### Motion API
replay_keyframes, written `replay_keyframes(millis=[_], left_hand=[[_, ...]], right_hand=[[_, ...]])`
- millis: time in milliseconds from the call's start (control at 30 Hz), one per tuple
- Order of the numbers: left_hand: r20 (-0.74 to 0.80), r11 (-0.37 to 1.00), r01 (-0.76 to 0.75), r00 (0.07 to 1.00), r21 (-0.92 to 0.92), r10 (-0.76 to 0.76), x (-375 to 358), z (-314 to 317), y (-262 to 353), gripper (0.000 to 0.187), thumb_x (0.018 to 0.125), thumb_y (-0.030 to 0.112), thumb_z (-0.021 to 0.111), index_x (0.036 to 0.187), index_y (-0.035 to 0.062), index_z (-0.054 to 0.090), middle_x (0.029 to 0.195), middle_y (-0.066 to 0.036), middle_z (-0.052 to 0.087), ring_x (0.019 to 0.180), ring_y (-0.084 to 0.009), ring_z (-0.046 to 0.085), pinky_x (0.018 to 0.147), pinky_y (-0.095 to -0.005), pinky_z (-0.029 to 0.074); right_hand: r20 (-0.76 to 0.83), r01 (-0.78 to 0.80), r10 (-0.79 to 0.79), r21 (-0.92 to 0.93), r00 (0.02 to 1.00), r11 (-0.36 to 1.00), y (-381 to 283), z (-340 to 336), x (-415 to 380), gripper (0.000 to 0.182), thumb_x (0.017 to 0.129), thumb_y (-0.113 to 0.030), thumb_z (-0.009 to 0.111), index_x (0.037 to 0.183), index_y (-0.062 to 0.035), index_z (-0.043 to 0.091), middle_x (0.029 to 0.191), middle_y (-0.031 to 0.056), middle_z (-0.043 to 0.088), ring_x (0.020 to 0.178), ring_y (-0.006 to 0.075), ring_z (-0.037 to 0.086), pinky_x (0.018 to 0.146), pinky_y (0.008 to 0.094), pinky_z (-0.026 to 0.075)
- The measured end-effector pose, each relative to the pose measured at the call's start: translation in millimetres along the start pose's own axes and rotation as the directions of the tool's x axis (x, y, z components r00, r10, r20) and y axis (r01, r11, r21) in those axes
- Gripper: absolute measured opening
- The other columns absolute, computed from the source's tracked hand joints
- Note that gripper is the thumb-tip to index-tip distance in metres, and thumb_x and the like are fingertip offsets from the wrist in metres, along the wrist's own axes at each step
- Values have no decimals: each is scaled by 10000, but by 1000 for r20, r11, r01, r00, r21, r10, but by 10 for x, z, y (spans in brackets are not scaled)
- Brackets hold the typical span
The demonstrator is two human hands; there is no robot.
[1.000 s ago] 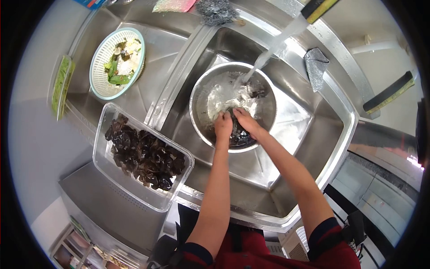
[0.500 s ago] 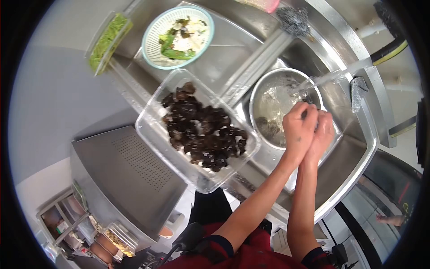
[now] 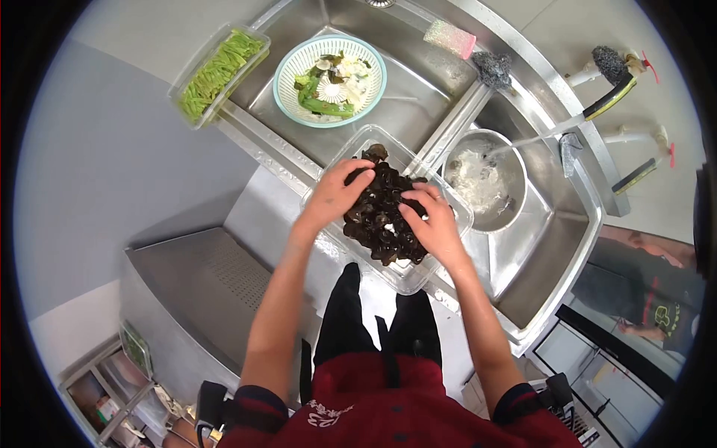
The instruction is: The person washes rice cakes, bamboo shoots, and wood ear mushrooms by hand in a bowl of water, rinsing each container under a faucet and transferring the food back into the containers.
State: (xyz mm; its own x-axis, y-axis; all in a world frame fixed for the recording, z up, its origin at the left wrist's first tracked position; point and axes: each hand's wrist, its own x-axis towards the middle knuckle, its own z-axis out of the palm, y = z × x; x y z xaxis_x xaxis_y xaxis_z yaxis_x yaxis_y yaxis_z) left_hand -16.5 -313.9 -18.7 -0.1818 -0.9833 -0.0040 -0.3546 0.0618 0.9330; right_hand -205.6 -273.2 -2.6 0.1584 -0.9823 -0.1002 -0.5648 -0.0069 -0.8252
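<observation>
A clear plastic tub (image 3: pixel 407 282) with a heap of dark, wet, wood-ear-like pieces (image 3: pixel 385 213) rests at the sink's near edge. My left hand (image 3: pixel 336 193) lies on the heap's left side, fingers curved over the pieces. On the right side, my right hand (image 3: pixel 433 220) touches the heap with its fingers apart. Neither hand lifts anything visible. Just right of the tub, a round metal bowl (image 3: pixel 520 190) stands in the right basin, and water runs into it from a hose (image 3: pixel 609 98).
A white and blue colander (image 3: pixel 284 89) with vegetable scraps sits in the left basin. Cut greens fill a clear container (image 3: pixel 216 75) at the upper left. A pink-edged sponge (image 3: pixel 449 39) and steel scourer (image 3: pixel 493 69) lie on the sink. Another person (image 3: pixel 635 280) is at the right.
Both hands have left the metal bowl, where they were together, and moved left onto the dark pieces in the tub. The view has shifted.
</observation>
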Motion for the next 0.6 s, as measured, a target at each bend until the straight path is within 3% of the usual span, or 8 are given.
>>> replay_keyframes(millis=[67, 167, 300, 400, 433, 500, 533, 600], left_hand=[[65, 999, 38, 997, -32, -36, 37, -144, 20, 234, 787, 191, 519, 938, 13, 541, 870, -123, 547, 819, -220, 526, 734, -279, 394], [105, 997, 78, 992, -11, -76, 87, -217, 137, 271, 791, 200, 512, 978, 4, 526, 945, -146, 541, 878, -256, 519, 778, -282, 385], [-129, 937, -178, 966, 300, 225, -14, -69, 555, 167, 783, 88, 498, 906, -16, 541, 860, -123, 558, 734, -230, 556, 638, -263, 438], [1, 900, 85, 996, -426, -94, -474, 721, 847, 73, 778, 67, 495, 752, 22, 545, 763, -91, 551, 690, -121, 527, 610, -259, 419], [115, 921, 106, 991, -374, -68, -548, 1156, 878, 67, 762, 63, 508, 781, 20, 556, 770, -111, 555, 691, -160, 541, 632, -264, 422], [277, 951, 159, 957, -267, -82, -444, 2019, 900, 244, 704, 36, 535, 947, 10, 529, 899, -156, 528, 814, -263, 528, 704, -304, 419], [118, 989, -62, 990, -134, 78, -308, 2487, 698, 361, 686, 20, 517, 1041, -3, 455, 983, -172, 486, 922, -311, 467, 780, -361, 379], [-103, 994, 100, 989, -45, -104, 178, 3156, 322, 452, 674, -19, 467, 1118, -9, 386, 1060, -193, 434, 973, -328, 427, 838, -364, 336]], right_hand=[[73, -62, 64, -27, 995, 998, -66, -174, -119, 245, 719, -159, 568, 942, -59, 551, 1094, 140, 460, 1008, 310, 430, 844, 355, 350], [234, 296, -280, -33, 931, 955, -28, -334, -288, 262, 733, -91, 536, 993, -66, 530, 1177, 123, 422, 1072, 300, 400, 899, 368, 324], [274, 390, -372, -11, 887, 921, 303, -642, -463, 249, 727, -44, 540, 974, -66, 554, 1157, 109, 455, 1061, 243, 444, 808, 315, 405], [-149, -197, 224, 175, 963, 965, 1233, -1119, -441, 191, 733, -93, 530, 916, -52, 567, 1085, 112, 500, 960, 264, 495, 754, 318, 434], [-191, -411, 448, 204, 874, 889, 1509, -1285, -268, 211, 737, -110, 526, 938, -57, 560, 1081, 117, 500, 970, 270, 482, 783, 328, 418], [-195, -128, 54, -388, 979, 913, 2229, -1300, 43, 276, 747, -181, 517, 1006, -88, 534, 1102, 115, 484, 994, 277, 451, 852, 368, 357], [-86, 3, -53, -498, 995, 867, 2383, -1304, 256, 310, 752, -217, 508, 1042, -108, 511, 1127, 111, 465, 1018, 279, 428, 868, 395, 329], [118, 230, -200, -617, 973, 753, 2614, -1199, 714, 351, 749, -264, 496, 1075, -136, 486, 1150, 98, 442, 1044, 275, 401, 871, 429, 309]])
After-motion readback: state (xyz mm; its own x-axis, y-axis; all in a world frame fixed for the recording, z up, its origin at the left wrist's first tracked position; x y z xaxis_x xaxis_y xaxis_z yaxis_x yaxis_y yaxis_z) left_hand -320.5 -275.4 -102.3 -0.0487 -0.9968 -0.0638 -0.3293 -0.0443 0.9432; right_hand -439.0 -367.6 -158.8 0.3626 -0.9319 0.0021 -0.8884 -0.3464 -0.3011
